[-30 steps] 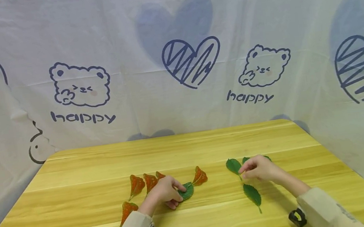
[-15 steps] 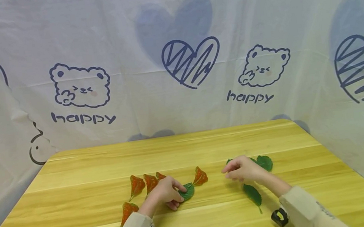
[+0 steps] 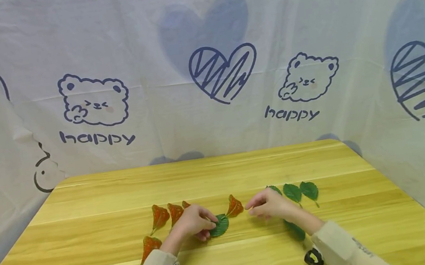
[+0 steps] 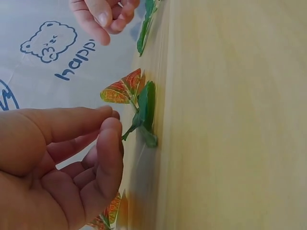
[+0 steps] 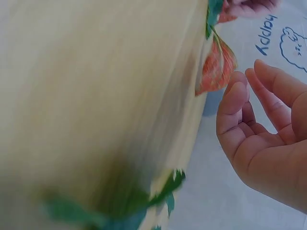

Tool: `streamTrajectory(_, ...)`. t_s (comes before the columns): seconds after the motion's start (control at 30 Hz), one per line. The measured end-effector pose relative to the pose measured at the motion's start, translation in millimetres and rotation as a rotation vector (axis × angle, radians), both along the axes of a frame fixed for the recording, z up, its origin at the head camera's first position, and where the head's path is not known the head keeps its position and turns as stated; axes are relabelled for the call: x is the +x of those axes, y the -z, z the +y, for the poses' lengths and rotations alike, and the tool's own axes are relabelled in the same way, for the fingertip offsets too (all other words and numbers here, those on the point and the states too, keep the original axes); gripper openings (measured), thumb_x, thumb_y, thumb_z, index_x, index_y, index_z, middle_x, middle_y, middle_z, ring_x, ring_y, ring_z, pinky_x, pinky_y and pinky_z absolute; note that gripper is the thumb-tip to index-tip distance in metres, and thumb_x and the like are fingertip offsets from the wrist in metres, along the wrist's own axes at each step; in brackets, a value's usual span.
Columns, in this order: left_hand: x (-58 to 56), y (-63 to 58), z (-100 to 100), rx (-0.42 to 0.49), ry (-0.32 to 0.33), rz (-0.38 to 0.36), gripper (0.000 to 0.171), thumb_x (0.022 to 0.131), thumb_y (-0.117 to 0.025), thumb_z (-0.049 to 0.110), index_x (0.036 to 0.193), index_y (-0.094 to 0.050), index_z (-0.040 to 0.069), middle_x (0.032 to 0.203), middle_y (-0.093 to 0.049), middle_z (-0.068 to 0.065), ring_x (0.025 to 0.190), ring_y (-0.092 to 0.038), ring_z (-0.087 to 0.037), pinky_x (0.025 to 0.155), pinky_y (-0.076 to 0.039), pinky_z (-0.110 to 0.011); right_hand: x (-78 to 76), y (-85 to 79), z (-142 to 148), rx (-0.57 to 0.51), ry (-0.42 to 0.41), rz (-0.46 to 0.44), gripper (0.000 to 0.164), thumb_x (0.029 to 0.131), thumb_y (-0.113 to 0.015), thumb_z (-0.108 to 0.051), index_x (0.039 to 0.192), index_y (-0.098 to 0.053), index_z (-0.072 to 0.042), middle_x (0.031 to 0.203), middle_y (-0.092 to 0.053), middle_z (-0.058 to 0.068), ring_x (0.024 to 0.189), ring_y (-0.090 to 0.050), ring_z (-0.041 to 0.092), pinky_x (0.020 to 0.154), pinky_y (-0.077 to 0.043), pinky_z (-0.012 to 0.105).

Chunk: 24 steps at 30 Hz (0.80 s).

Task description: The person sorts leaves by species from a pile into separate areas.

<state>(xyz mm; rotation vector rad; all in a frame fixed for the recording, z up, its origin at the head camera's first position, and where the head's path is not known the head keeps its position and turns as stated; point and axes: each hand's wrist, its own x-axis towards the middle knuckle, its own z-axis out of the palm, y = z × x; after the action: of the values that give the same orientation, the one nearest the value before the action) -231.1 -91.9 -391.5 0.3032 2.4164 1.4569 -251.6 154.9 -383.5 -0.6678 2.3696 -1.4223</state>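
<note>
My left hand (image 3: 192, 221) is over the middle of the table, thumb and forefinger pinching a green leaf with toothed edges (image 3: 221, 226) by its stem end. In the left wrist view those fingertips meet at the stem of the green leaf (image 4: 147, 103). A red-orange leaf (image 3: 235, 206) lies just right of it, its stem reaching the green leaf's edge. My right hand (image 3: 272, 205) hovers to the right of that red-orange leaf. Its thumb and forefinger are bent loosely toward each other with nothing between them, apart from the red-orange leaf (image 5: 218, 67).
Left of my left hand lie several red-orange leaves (image 3: 160, 216), partly covered by it. Beyond my right hand are two green leaves (image 3: 292, 192), with others partly hidden by the hand and forearm. A printed cloth (image 3: 161, 112) hangs behind the wooden table (image 3: 131, 188).
My right hand has moved left from the green leaves toward the red-orange leaf, uncovering the far green leaves. My left hand stays nearly in place; its green leaf has shifted slightly toward me and right.
</note>
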Motion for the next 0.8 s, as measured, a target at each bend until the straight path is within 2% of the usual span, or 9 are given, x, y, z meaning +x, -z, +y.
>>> streamTrajectory(0.1,-0.5,-1.2,-0.3,0.002,-0.025,0.023,0.009,0.082,-0.06,-0.001,0.087,-0.067,-0.003,0.055,-0.056,-0.008,0.043,-0.05,-0.011,0.044,-0.048,-0.029,1.9,3.5,-8.5,-0.027,-0.008,-0.031,0.021,0.083,-0.06,-0.002,0.1,-0.062,0.012,0.061,-0.056,0.008,0.048,-0.045,0.012,0.044,-0.04,0.026)
streamTrajectory(0.3,-2.3,-3.4,-0.4,-0.018,-0.064,0.04,0.01,0.082,-0.061,0.002,0.087,-0.067,-0.003,0.059,-0.057,-0.008,0.046,-0.051,-0.012,0.046,-0.048,-0.029,5.8,10.5,-24.8,-0.018,-0.019,-0.11,0.025,0.083,-0.062,-0.007,0.104,-0.062,0.008,0.062,-0.06,0.009,0.046,-0.052,0.012,0.044,-0.047,0.027)
streamTrajectory(0.47,-4.8,-4.4,-1.5,-0.023,-0.066,0.042,0.011,0.083,-0.06,0.003,0.089,-0.067,-0.004,0.059,-0.057,-0.008,0.047,-0.052,-0.013,0.047,-0.049,-0.03,9.0,9.0,-35.6,0.009,-0.041,-0.136,0.027,0.084,-0.062,-0.008,0.107,-0.062,0.005,0.063,-0.06,0.012,0.046,-0.052,0.012,0.044,-0.048,0.027)
streamTrajectory(0.63,-7.0,-4.5,-0.7,-0.019,-0.073,0.043,0.012,0.083,-0.061,0.004,0.09,-0.067,-0.004,0.058,-0.056,-0.007,0.047,-0.051,-0.013,0.047,-0.048,-0.029,6.8,8.4,-41.2,0.027,-0.096,-0.161,0.029,0.085,-0.06,-0.006,0.111,-0.06,0.006,0.064,-0.06,0.011,0.046,-0.052,0.011,0.043,-0.047,0.025)
streamTrajectory(0.8,-10.3,-7.0,1.4,-0.007,-0.071,0.055,0.013,0.084,-0.06,0.004,0.091,-0.067,-0.004,0.056,-0.055,-0.006,0.045,-0.045,-0.012,0.045,-0.043,-0.026,4.9,7.7,-43.8,0.049,-0.138,-0.206,0.03,0.086,-0.058,-0.006,0.114,-0.059,0.005,0.067,-0.061,0.011,0.045,-0.052,0.01,0.042,-0.045,0.022)
